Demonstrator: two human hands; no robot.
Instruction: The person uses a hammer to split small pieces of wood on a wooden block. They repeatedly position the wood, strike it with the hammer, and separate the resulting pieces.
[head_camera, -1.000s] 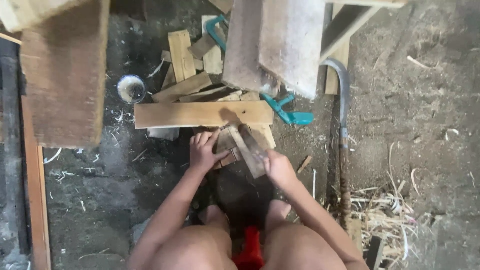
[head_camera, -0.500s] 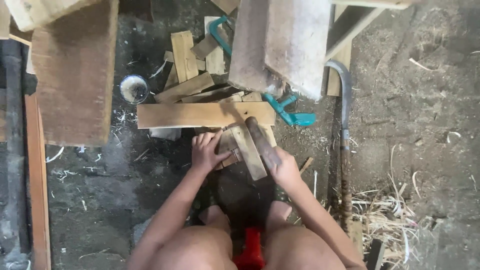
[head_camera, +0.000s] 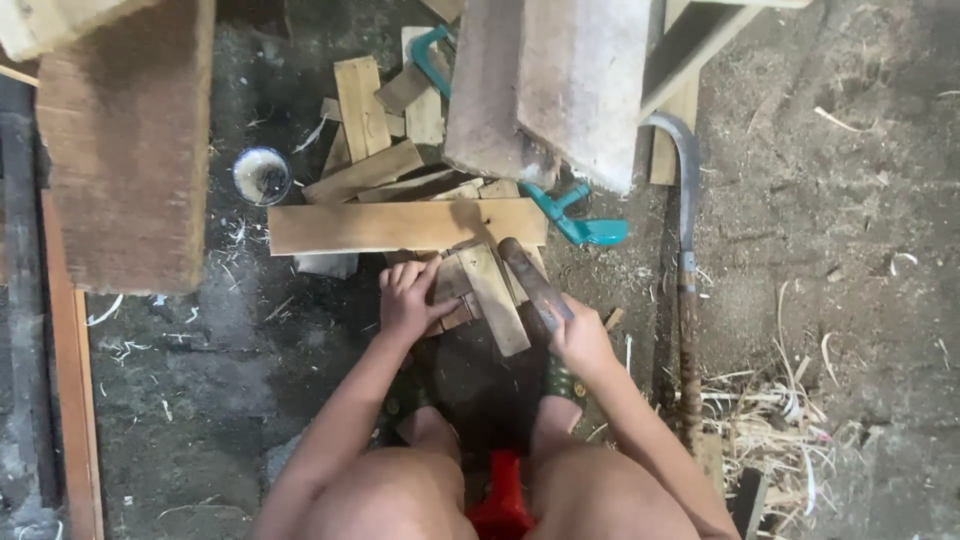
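The person squats over a heap of offcuts on a dirt floor, and the work in hand looks like chopping or splitting a small piece of wood. The left hand has its fingers curled down onto a short wooden block and pins it against the pile, just beside a longer slanted wooden slat that leans across the same spot. The right hand is clenched around the handle of a chopping knife, whose dark blade lies along the slat's right edge with its tip toward a long plank lying crosswise just beyond. The blade seems to rest on or hang just over the wood; contact cannot be told. Judged from this, the cut is being lined up or is mid-stroke, and the next move calls for a controlled blow into the grain with the left fingers kept clear of the edge, since they sit close to the blade's path. Nearby lie a teal-handled saw, a curved sickle well to the right, and a small round tin to the left.
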